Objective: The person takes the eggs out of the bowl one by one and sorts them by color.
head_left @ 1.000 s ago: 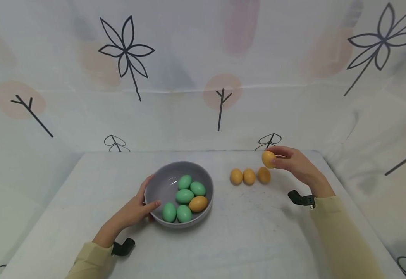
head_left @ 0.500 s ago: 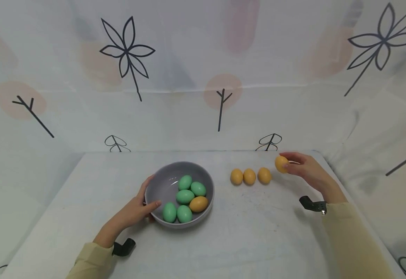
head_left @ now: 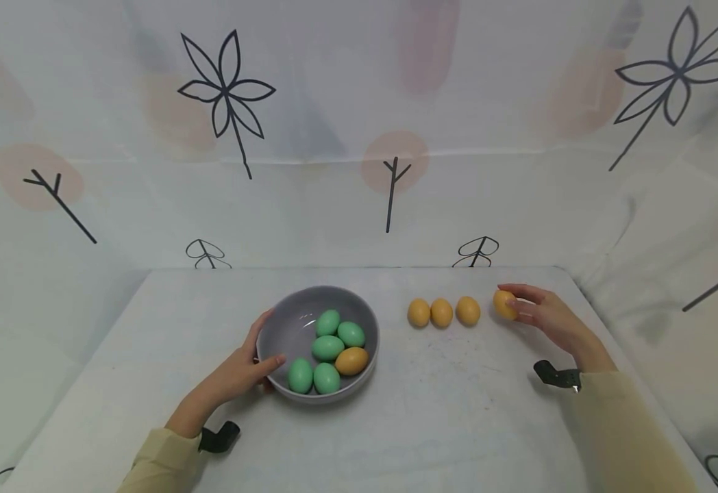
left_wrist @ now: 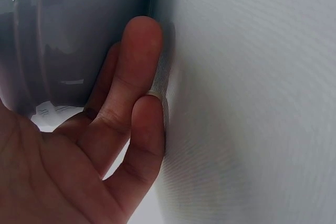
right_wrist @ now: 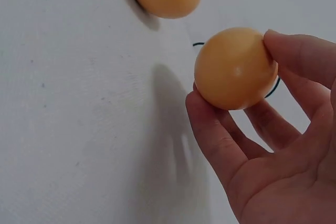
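My left hand point(head_left: 238, 371) grips the left side of a grey bowl point(head_left: 285, 322), its thumb over the rim and its fingers against the outside. In the left wrist view, those fingers point(left_wrist: 137, 61) lie between the bowl wall point(left_wrist: 68, 35) and the table. Several green eggs point(head_left: 327, 348) and one orange egg point(head_left: 351, 361) lie inside the bowl. At the right, my right hand point(head_left: 550, 318) pinches another orange egg point(head_left: 504, 305) between thumb and fingers. The right wrist view shows this held egg point(right_wrist: 236, 69) just above the table, apart from its shadow.
Three more orange eggs point(head_left: 441, 313) stand in a row on the white table point(head_left: 427, 424), between the bowl and my right hand. A patterned cloth wall point(head_left: 310, 205) rises behind the table and along its sides.
My right hand has moved right with its egg, from above the row's right end, then lower towards the table beside it. The left hand and bowl stay in place.
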`<state>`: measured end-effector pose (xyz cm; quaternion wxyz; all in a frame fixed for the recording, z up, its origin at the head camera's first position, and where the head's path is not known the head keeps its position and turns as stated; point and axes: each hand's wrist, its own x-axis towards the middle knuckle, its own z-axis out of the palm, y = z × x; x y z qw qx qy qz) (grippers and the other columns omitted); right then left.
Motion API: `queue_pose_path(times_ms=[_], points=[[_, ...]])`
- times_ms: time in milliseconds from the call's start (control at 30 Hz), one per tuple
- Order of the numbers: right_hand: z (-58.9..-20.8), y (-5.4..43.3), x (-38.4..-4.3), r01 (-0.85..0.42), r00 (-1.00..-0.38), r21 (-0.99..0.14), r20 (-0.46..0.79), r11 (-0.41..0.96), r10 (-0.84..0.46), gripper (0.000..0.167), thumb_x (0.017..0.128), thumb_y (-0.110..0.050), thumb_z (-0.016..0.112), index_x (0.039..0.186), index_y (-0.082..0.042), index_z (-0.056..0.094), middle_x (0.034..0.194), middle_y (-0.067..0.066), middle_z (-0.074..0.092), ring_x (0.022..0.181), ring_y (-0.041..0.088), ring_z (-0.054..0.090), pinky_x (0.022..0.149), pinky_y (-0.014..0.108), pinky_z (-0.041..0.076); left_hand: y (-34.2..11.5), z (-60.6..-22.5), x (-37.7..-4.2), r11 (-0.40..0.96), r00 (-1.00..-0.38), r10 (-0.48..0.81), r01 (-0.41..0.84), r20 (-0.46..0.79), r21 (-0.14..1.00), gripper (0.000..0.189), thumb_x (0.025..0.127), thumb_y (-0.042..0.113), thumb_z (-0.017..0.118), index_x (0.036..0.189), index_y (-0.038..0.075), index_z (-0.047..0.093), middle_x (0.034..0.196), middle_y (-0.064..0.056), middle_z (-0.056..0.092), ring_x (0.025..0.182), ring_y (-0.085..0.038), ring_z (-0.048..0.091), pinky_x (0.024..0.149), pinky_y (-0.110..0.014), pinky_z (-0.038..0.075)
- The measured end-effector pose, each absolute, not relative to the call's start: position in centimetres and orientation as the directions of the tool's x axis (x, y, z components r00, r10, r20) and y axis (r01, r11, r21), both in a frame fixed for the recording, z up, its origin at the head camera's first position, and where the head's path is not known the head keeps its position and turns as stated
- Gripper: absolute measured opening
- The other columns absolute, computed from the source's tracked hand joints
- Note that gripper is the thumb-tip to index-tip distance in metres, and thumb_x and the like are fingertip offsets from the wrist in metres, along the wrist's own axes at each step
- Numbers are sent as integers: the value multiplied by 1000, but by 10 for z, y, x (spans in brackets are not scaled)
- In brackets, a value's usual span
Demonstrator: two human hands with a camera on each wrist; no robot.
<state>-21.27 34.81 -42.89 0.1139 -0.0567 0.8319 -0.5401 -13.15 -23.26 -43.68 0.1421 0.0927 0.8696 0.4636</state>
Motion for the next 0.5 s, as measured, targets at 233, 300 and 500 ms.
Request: queue_pose_path(times_ms=[233,300,500], points=[[-435,347,-213,32,-965,-888,-148,458,-218,64,95,-17,68,149,-2,38,153,23,33,131,38,39,84,22,47,-233,-438,-131,549,-943,296,37,-153,835,86,98,33,64,158,35,3,138,-35,40,72,-22,65,72,-39,49],[-436,345,-213,23,-964,-886,-143,463,-226,69,92,-13,72,149,-1,36,152,26,31,130,45,38,83,24,47,-233,-438,-131,550,-943,297,39,-152,834,86,98,33,63,158,35,3,140,-35,39,72,-22,64,72,-39,49],[-437,339,-214,13,-970,-855,-137,519,-202,71,89,-14,74,149,-2,38,148,28,33,124,47,44,82,27,47,-233,-438,-132,550,-943,295,37,-153,834,85,98,32,63,158,35,2,133,-34,45,69,-22,65,72,-39,49]])
